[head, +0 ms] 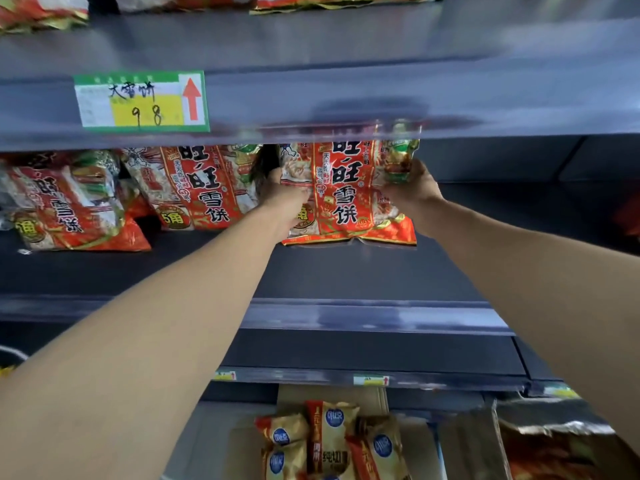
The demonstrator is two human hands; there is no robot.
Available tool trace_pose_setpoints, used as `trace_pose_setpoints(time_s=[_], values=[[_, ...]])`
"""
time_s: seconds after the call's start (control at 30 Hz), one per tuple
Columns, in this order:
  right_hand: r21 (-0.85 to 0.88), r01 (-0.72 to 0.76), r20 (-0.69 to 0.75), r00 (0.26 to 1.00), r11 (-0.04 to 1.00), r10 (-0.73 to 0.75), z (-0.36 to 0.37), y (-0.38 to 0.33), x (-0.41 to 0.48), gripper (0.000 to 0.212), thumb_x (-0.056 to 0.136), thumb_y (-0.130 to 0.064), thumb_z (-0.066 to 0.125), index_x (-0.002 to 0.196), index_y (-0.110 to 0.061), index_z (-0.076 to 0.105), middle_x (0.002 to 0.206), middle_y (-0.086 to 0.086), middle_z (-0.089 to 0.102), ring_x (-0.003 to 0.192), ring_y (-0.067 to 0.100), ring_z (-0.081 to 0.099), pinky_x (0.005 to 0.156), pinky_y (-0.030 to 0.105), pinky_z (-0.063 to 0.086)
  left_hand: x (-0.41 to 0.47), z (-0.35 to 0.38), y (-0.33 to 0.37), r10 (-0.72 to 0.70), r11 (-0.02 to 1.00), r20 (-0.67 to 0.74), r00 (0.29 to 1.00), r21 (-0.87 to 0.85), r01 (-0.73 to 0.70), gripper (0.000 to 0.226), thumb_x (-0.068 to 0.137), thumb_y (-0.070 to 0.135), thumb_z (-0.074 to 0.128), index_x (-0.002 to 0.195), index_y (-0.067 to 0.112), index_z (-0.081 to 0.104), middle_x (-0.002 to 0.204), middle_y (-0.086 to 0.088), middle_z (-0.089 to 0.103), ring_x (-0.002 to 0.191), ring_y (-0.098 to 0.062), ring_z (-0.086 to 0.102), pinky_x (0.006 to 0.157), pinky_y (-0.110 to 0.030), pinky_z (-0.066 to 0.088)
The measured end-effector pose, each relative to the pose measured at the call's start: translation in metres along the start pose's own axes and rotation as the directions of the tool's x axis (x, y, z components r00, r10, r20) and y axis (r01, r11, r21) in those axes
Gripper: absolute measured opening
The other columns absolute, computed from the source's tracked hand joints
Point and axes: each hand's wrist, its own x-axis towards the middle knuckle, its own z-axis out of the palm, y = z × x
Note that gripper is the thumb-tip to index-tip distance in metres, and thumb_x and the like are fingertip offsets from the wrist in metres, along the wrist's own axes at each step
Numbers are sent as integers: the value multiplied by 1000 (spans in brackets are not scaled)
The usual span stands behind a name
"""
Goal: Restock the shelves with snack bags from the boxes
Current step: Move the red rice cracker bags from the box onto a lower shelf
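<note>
A red and orange snack bag (346, 199) with large black characters stands upright on the dark middle shelf (346, 271). My left hand (285, 202) grips its left side and my right hand (412, 185) grips its upper right corner. The bag's top is hidden behind the front rail of the shelf above. Two more bags of the same kind, one (197, 188) just left of my left hand and another (65, 206) at the far left, lean on the same shelf.
The rail of the shelf above carries a green and yellow price tag (142, 102). More bags lie on the top shelf (41, 12). Below, a cardboard box (332, 441) holds several gold and red snack bags. Another box (554, 448) sits at the lower right.
</note>
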Motion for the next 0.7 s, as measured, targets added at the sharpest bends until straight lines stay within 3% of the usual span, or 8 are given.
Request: trace_pose_setpoints(time_s=[0.13, 0.2, 0.27, 0.37, 0.43, 0.57, 0.63, 0.7], values=[[111, 12, 0, 1000, 994, -12, -4, 2, -3, 44, 87, -17, 65, 128, -17, 47, 111, 0, 63, 85, 12, 55, 57, 15, 40, 3, 3, -3, 41, 999, -40, 998, -31, -42, 67, 92, 1, 55, 147, 28, 27, 134, -2, 45, 82, -10, 52, 64, -28, 45], [101, 20, 13, 1000, 995, -22, -7, 4, -7, 45, 87, -16, 64, 128, -17, 46, 106, -3, 59, 82, 9, 54, 55, 12, 37, 2, 3, -7, 51, 999, -48, 998, 9, -51, 71, 91, 0, 55, 148, 30, 25, 141, 2, 39, 92, -12, 55, 72, -31, 49], [78, 25, 33, 999, 997, -27, -8, 8, -14, 49, 86, -11, 62, 131, -20, 44, 103, -7, 56, 82, 9, 53, 55, 13, 37, -2, 3, -10, 35, 999, -19, 999, 39, -34, 80, 89, -3, 55, 150, 34, 18, 149, 3, 33, 115, -18, 53, 91, -39, 51], [68, 40, 38, 998, 997, -42, -12, 12, -24, 58, 86, -3, 59, 138, -19, 38, 104, -8, 50, 91, 12, 51, 66, 16, 43, -13, 4, -10, -6, 999, 5, 1000, 44, 6, 92, 87, 0, 59, 151, 37, 2, 152, -1, 32, 133, -25, 41, 105, -50, 42], [50, 30, 41, 999, 998, -32, -17, 14, -31, 58, 86, -4, 61, 139, -14, 37, 107, -8, 48, 94, 11, 48, 79, 20, 42, -20, 8, -10, -9, 999, 2, 1000, 53, 8, 92, 88, 1, 59, 151, 32, 0, 148, -1, 36, 128, -24, 45, 105, -47, 42], [-34, 52, 31, 998, 998, -51, -30, 21, -45, 53, 86, -14, 63, 135, -14, 43, 129, -2, 54, 111, 17, 53, 84, 22, 38, -47, 20, -11, 59, 992, -27, 998, 114, -56, 58, 87, 0, 56, 138, 18, 34, 124, 0, 50, 106, -19, 54, 95, -37, 50], [-97, 73, 13, 997, 993, -72, -42, 25, -55, 47, 87, -14, 60, 133, -13, 49, 131, 1, 55, 121, 19, 52, 88, 22, 39, -64, 30, -13, 67, 983, 37, 997, 171, -72, 48, 87, 2, 55, 133, 14, 45, 125, -7, 56, 109, -24, 57, 97, -41, 50], [-177, 80, 21, 997, 981, -78, -57, 30, -65, 40, 88, -9, 56, 128, -9, 55, 129, 5, 59, 117, 22, 55, 90, 27, 46, -87, 45, -13, 60, 974, 135, 989, 210, -88, 45, 89, 1, 52, 133, 10, 48, 124, -10, 56, 107, -27, 60, 94, -41, 52]])
